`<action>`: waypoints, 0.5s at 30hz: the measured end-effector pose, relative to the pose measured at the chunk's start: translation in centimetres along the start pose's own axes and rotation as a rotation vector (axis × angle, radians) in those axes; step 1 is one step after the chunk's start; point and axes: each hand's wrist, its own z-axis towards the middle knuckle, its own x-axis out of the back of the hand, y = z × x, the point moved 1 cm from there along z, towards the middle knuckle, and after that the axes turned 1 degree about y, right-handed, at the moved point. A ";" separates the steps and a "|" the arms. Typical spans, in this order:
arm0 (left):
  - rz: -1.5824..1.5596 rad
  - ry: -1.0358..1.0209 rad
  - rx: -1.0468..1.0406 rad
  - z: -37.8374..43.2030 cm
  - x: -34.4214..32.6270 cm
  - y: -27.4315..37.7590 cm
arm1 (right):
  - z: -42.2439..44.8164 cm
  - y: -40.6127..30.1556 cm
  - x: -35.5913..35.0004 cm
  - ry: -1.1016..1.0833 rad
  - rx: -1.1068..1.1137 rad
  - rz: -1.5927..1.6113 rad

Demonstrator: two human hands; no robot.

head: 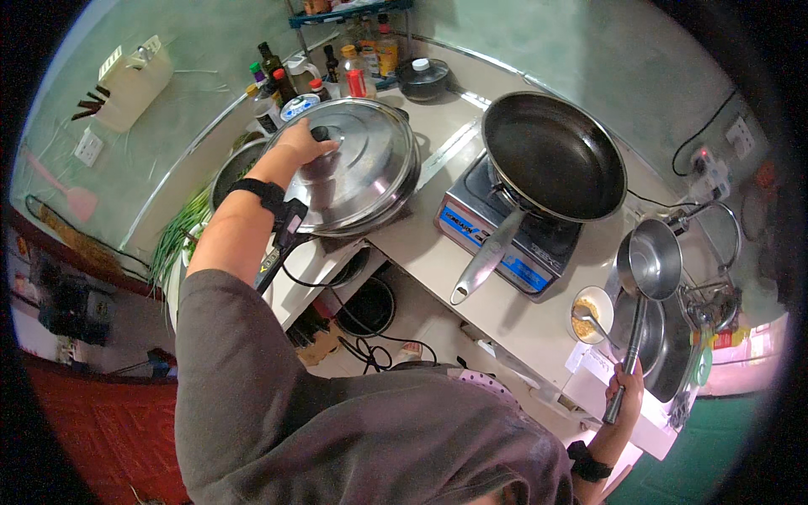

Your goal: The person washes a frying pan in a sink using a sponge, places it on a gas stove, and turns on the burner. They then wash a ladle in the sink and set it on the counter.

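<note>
My left hand (298,142) has its thumb and fingers around the black knob (320,134) of a domed metal lid (372,158). That lid sits on a wide metal pot or wok at the back left of the counter. Low on the right, my right hand (626,386) grips the long handle of a deep metal dipper or small saucepan (656,259), its bowl tilted over the sink area. Between the two hands a dark frying pan (549,151) rests on a portable gas stove (467,218), its metal handle pointing towards me. The frying pan looks empty.
A white bowl (593,297) with chopped yellowish food and a spoon stands by the sink (675,360). Sauce bottles (353,76) and a small lidded pot (423,82) line the back corner. Green onions (180,230) lie at left. Black cables (372,353) hang below the counter.
</note>
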 end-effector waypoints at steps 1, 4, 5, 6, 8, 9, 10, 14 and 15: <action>0.001 0.011 0.030 -0.2 0.2 -0.2 | 0.0 0.0 -0.2 -0.007 0.013 0.038; -0.073 0.129 0.106 -1.3 0.9 0.0 | -0.3 -0.7 -0.9 0.042 0.020 0.025; -0.116 0.181 0.079 -2.3 1.8 0.5 | -0.1 -0.9 -0.7 0.030 0.013 0.011; -0.180 0.323 0.069 -2.6 1.6 -0.9 | 0.1 -1.1 -0.8 0.046 0.012 0.017; -0.429 0.511 0.034 -4.5 2.7 -1.5 | 0.5 -1.6 -0.6 0.046 0.009 0.025; -0.635 0.624 -0.121 -6.1 3.2 -1.6 | 0.9 -1.8 0.0 -0.018 -0.003 0.039; -0.732 0.637 -0.187 -9.0 4.6 0.2 | 1.3 -1.6 0.7 -0.042 -0.016 0.090; -0.960 0.561 -0.432 -21.3 7.2 7.3 | 1.9 -1.9 2.5 -0.117 -0.005 0.160; -0.993 0.471 -0.515 -24.0 7.1 8.6 | 2.1 -2.1 2.7 -0.124 -0.004 0.167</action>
